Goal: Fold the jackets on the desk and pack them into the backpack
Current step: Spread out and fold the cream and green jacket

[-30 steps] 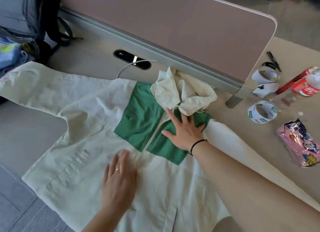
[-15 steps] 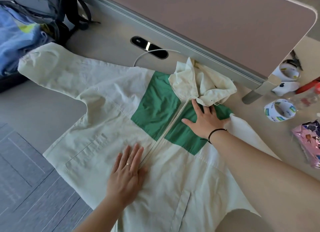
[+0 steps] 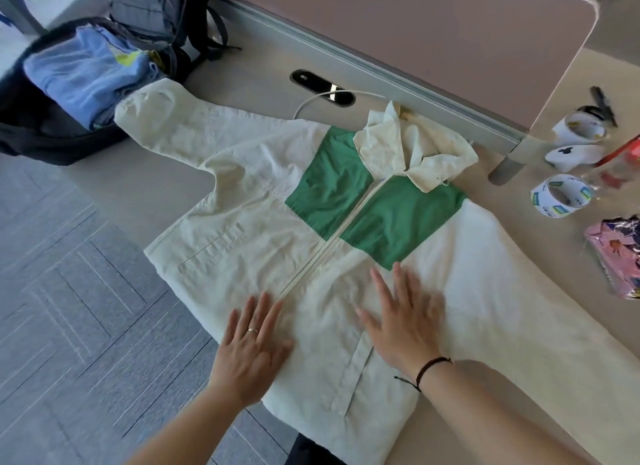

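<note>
A cream jacket [image 3: 249,236] with a green chest panel lies front-up and zipped on the desk [image 3: 242,83], sleeves spread left and right, hood bunched at the far end. My left hand [image 3: 251,346] lies flat on the lower front, left of the zipper. To the right of the zipper, my right hand [image 3: 403,322] presses flat just below the green panel. A dark backpack [image 3: 45,135] lies open at the far left with a folded blue garment [image 3: 86,80] inside it.
A pink divider panel [image 3: 433,31] runs along the desk's far side, with a cable port [image 3: 322,88] and white cable in front. Tape rolls [image 3: 559,196], a red-labelled bottle and a pink snack bag [image 3: 620,256] sit at the right. Grey floor lies left of the desk edge.
My right hand slid from the green chest panel down to the cream lower front, beside my left hand. The view swung left, bringing the open backpack into sight.
</note>
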Available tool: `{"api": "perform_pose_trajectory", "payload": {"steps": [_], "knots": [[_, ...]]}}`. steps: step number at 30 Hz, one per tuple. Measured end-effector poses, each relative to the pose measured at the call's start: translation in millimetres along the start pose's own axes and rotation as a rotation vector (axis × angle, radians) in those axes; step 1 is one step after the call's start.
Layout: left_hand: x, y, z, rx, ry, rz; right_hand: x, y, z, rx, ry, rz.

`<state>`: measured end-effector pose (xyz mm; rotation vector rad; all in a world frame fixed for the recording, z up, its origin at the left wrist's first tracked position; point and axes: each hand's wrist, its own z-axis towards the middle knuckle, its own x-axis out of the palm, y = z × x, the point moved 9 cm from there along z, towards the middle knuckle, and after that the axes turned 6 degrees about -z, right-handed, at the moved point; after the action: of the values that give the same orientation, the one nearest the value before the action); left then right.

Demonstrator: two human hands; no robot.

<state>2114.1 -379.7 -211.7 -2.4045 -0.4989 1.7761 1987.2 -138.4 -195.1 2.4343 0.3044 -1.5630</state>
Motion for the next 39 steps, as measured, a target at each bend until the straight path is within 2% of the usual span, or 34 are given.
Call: {"api": "perform_pose_trajectory", "payload": {"steps": [3, 6, 16, 25, 28, 32, 39], "knots": [[2, -18, -9, -0.04, 0.035, -0.038, 36, -6, -50, 0.041, 0.083, -0.001], [2, -31, -12, -0.086, 0.091, -0.018, 46, -31, -70, 0.108, 0.098, 0.01], [-3, -34, -26, -0.162, 0.147, -0.076, 38, -56, -72, 0.153, 0.113, 0.082], [-24, -19, -26, -0.184, 0.368, -0.107, 25, -39, -75, 0.237, 0.182, 0.206], [-42, -26, -12, -0.163, 0.358, -0.098, 17, -26, -72, 0.191, 0.159, 0.229], [-70, -46, 24, -0.083, 0.259, -0.11, -4, -17, -49, 0.165, 0.076, 0.244], [-94, -76, 136, 0.175, 0.216, -0.131, -39, -2, 23, 0.231, -0.027, 0.299]]}}
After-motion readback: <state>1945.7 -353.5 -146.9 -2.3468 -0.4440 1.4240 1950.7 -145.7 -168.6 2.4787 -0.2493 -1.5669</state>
